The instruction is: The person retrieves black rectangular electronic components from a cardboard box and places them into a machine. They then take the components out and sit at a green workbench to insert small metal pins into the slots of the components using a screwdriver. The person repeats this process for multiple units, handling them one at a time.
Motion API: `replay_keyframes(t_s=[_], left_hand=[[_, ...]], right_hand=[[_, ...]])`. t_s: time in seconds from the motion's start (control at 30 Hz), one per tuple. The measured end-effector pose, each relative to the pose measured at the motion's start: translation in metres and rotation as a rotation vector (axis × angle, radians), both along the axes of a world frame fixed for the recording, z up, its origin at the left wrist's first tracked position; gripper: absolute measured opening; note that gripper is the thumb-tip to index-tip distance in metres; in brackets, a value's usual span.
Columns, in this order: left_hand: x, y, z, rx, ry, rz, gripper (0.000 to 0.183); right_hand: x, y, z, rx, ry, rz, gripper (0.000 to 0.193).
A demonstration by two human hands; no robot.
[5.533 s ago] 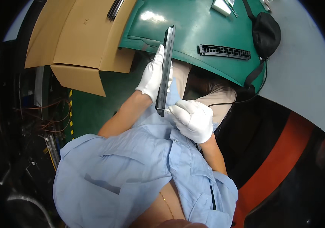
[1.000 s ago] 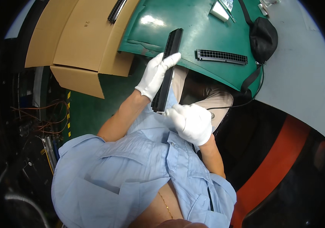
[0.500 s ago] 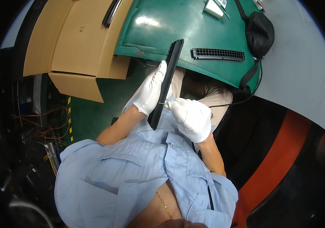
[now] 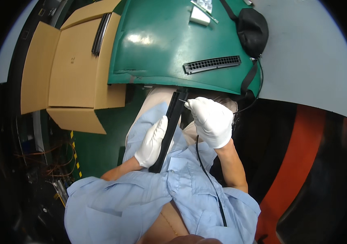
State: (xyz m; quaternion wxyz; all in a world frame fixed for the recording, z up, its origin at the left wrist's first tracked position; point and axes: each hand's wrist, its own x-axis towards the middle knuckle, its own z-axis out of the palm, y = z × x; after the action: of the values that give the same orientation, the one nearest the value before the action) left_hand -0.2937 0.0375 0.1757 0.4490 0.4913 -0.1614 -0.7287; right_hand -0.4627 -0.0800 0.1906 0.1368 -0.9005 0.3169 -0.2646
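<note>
In my white-gloved left hand [image 4: 153, 142], the fingers are wrapped around a long, narrow black plastic strip [image 4: 173, 112]. The strip slants over my lap, its far end close to the table edge. My right hand [image 4: 212, 120], gloved too, is closed on a thin metal tool [image 4: 182, 101]. Only the tool's slim shaft shows; its tip meets the strip near the far end, and the rest is hidden in the fist. On the table lies a black slatted grille [image 4: 212, 64], apart from both hands.
Ahead is a green-topped table [image 4: 153, 59], with a black pouch [image 4: 252, 32] and strap at its right side. A white block [image 4: 199, 16] sits farther back. At left stands an open cardboard box [image 4: 74, 65] with black strips [image 4: 100, 34] inside. A black cable [image 4: 208, 179] crosses my shirt.
The tool tip has shifted from the strip's near part to near its far end. The strip has come closer to my body, and my head view has shifted.
</note>
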Motion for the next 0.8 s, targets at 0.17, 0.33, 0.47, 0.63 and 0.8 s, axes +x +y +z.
replay_keyframes(t_s=[0.17, 0.33, 0.47, 0.63, 0.8], left_hand=[[0.0, 0.002, -0.002, -0.009, -0.043, -0.013, 0.053], [0.001, 0.002, -0.009, -0.063, -0.133, -0.028, 0.052], [0.016, 0.013, -0.06, -0.305, -0.364, -0.125, 0.045], [0.017, -0.022, -0.037, -0.515, -0.589, -0.142, 0.046], [0.004, -0.063, 0.003, -0.499, -0.585, 0.242, 0.046]], right_hand=[[-0.002, -0.013, 0.004, -0.055, 0.029, -0.042, 0.026], [-0.003, -0.021, -0.002, 0.038, -0.193, -0.1, 0.022], [0.004, -0.021, 0.006, 0.715, -0.46, -0.29, 0.03], [0.015, -0.014, -0.001, 1.018, -0.453, -0.127, 0.053], [0.029, 0.004, 0.023, 0.91, -0.332, -0.056, 0.063]])
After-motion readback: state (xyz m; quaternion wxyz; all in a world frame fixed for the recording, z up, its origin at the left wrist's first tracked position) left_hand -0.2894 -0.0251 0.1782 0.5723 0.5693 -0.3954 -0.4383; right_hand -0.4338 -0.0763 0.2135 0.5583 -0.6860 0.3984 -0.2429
